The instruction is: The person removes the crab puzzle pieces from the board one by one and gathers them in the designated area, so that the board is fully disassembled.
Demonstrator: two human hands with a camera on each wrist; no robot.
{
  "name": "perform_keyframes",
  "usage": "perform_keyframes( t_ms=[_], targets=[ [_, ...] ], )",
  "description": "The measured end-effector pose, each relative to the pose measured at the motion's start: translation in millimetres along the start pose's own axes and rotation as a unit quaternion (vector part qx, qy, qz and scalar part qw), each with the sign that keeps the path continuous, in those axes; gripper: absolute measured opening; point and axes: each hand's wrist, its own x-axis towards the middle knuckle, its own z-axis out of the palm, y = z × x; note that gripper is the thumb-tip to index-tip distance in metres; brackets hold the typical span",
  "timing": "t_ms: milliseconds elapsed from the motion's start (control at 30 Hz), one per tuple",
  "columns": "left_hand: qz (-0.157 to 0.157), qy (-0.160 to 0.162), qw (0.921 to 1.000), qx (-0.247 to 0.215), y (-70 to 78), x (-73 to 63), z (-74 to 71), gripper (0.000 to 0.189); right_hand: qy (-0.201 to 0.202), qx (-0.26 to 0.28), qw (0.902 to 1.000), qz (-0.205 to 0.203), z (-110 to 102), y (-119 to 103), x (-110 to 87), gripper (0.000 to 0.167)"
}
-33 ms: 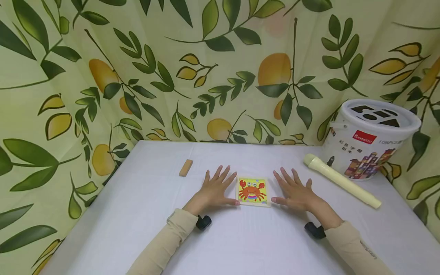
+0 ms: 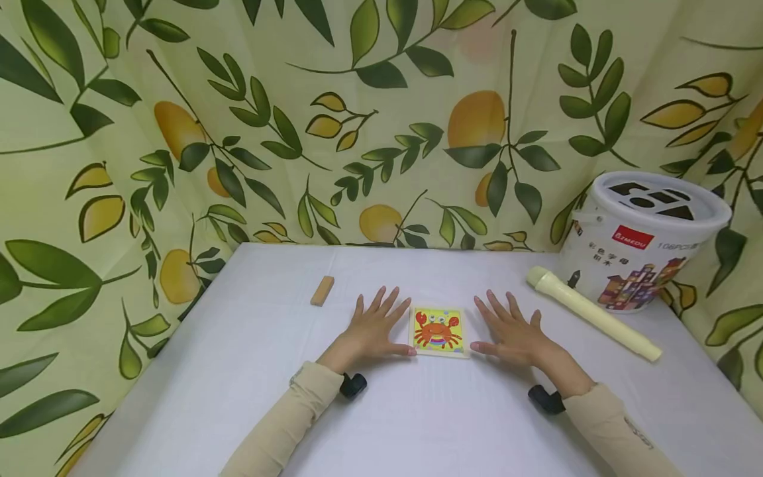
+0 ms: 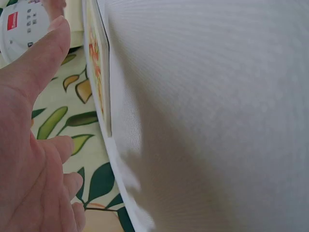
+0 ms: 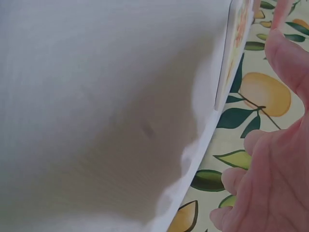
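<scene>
A square crab picture puzzle (image 2: 438, 333) with a pale border lies flat on the white table, between the two hands. To its left the left hand (image 2: 377, 329) is held palm down with fingers spread, its thumb tip right at the puzzle's lower left edge. On the other side the right hand (image 2: 511, 333) has its fingers spread too, thumb tip close to the puzzle's lower right edge. Both palms hold nothing. In the left wrist view, the puzzle (image 3: 99, 67) appears edge-on past the left thumb; the right wrist view shows its edge (image 4: 232, 53) as well.
A brown wooden block (image 2: 322, 291) lies beyond the left hand. Right of the right hand is a pale yellow microphone-shaped stick (image 2: 593, 313), beside a white bucket (image 2: 640, 245) with shape holes in its lid. A leaf-and-fruit patterned curtain (image 2: 381, 132) hangs behind the white table (image 2: 417, 424).
</scene>
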Motion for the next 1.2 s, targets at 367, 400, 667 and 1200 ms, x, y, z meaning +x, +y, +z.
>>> perform_keyframes(
  t_ms=[367,400,667,1200],
  targets=[
    [-0.004,-0.004,1.0,-0.008,-3.4,-2.8,-0.8,0.1,-0.006,-0.008,0.9999,-0.004,-3.4,-0.7,1.5,0.09],
    [-0.006,0.0,1.0,-0.007,-4.9,-2.5,-1.8,0.1,-0.007,-0.01,0.9999,-0.003,-4.8,-1.3,3.2,0.09],
    [-0.002,0.007,0.9999,-0.007,-9.5,-2.0,-4.8,0.098,-0.039,0.012,0.9989,0.021,-9.3,-6.0,11.5,0.084],
    [0.1,-0.064,0.9925,-0.03,-1.1,2.2,-1.8,0.06,-0.046,0.098,0.99,-0.091,-3.7,-53.4,82.6,0.032]
  ],
)
